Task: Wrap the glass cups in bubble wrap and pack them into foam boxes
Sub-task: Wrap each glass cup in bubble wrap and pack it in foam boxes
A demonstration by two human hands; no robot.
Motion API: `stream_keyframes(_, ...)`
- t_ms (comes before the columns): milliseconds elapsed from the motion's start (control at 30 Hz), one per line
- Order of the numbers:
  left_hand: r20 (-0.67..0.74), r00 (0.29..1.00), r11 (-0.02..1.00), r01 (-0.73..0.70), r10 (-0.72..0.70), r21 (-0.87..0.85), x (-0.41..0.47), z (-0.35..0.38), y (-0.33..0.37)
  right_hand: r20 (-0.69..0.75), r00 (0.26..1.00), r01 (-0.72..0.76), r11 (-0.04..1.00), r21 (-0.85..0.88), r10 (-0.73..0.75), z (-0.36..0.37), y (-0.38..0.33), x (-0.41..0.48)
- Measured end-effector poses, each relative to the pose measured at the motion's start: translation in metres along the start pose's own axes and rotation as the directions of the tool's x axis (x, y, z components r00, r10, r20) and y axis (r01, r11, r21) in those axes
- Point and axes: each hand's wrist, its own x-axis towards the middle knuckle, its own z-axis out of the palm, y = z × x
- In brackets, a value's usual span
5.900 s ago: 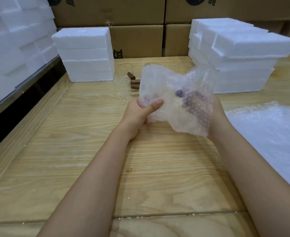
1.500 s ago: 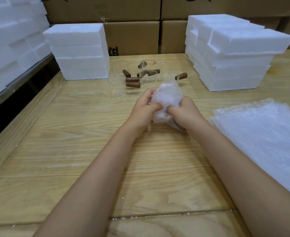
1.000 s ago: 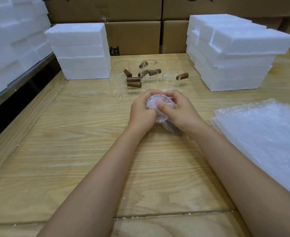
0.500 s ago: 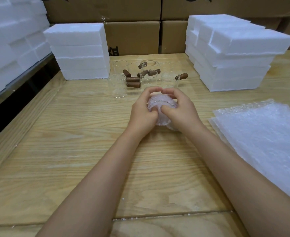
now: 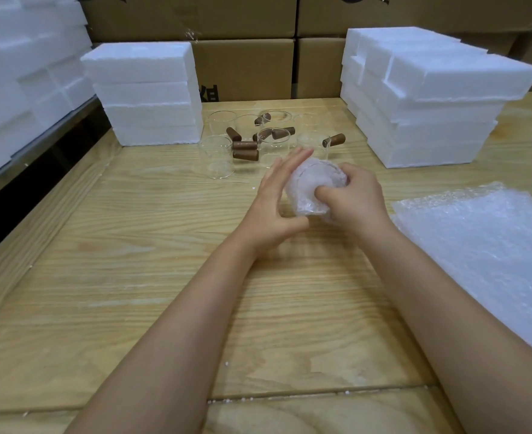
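Observation:
A glass cup wrapped in bubble wrap (image 5: 310, 186) is held over the middle of the wooden table (image 5: 152, 277). My right hand (image 5: 354, 197) grips it from the right, thumb pushed into the wrap at its mouth. My left hand (image 5: 275, 203) lies against its left side with straight fingers pointing away from me. Behind stand several bare glass cups (image 5: 216, 156) with brown wooden handles (image 5: 245, 154). White foam boxes are stacked at back left (image 5: 147, 92) and back right (image 5: 427, 98). A pile of bubble wrap sheets (image 5: 490, 249) lies on the right.
Cardboard cartons (image 5: 245, 68) line the back edge of the table. More white foam pieces (image 5: 23, 73) are piled on a shelf at the far left, beyond a dark gap along the table's left edge.
The loose sheet has been gathered tightly round the cup and tucked into its mouth. Since half a second ago my left fingers have straightened off the bundle while my right hand keeps its grip.

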Motion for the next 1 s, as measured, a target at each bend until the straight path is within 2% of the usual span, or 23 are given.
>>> stream_keyframes(67, 0.002, 1.0, 0.997, 0.005, -0.005, 0.073, 0.0, -0.002, -0.003, 0.031, 0.999, -0.04, 0.998, 0.042, 0.039, -0.002, -0.001, 0.0)
stream_keyframes(133, -0.053, 0.998, 0.996, -0.019, 0.024, 0.091, 0.001, -0.004, -0.005, 0.044, 0.997, -0.067, 0.995, 0.076, 0.064, -0.002, 0.0, -0.002)
stream_keyframes(200, -0.111, 0.994, 0.995, -0.009, 0.02, 0.097, 0.001, -0.008, -0.005, 0.066, 0.998, -0.03, 0.986, 0.162, 0.019, -0.003, -0.002, -0.003)
stream_keyframes(267, -0.169, 0.984, 0.998, 0.062, -0.056, 0.031, 0.002, -0.013, -0.005, 0.093, 0.994, 0.037, 0.964, 0.264, -0.064, -0.006, -0.005, -0.004)
stream_keyframes(333, -0.231, 0.962, 0.989, 0.14, -0.147, -0.044, 0.003, -0.015, -0.006, 0.125, 0.988, 0.024, 0.905, 0.425, -0.085, -0.009, -0.007, -0.005)
stream_keyframes(400, -0.296, 0.93, 0.976, 0.196, -0.217, -0.097, 0.005, -0.016, -0.008, 0.125, 0.987, 0.026, 0.869, 0.495, -0.101, -0.009, -0.006, -0.006)
stream_keyframes(533, -0.333, 0.909, 0.966, 0.214, -0.251, -0.146, 0.006, -0.021, -0.01, 0.068, 0.995, 0.023, 0.861, 0.509, -0.067, -0.002, -0.003, -0.004)
stream_keyframes(700, -0.28, 0.94, 0.972, 0.146, -0.195, -0.184, 0.006, -0.024, -0.01, 0.007, 1.0, -0.015, 0.83, 0.558, 0.013, -0.002, 0.003, 0.003)
stream_keyframes(833, -0.213, 0.966, 0.989, 0.141, -0.149, -0.048, 0.007, -0.021, -0.017, -0.042, 0.999, 0.028, 0.883, 0.468, -0.01, 0.001, 0.01, 0.008)
stream_keyframes(1000, -0.188, 0.963, 0.961, 0.225, -0.194, 0.163, 0.007, -0.016, -0.02, -0.101, 0.995, 0.053, 0.949, 0.31, -0.023, 0.006, 0.024, 0.015)
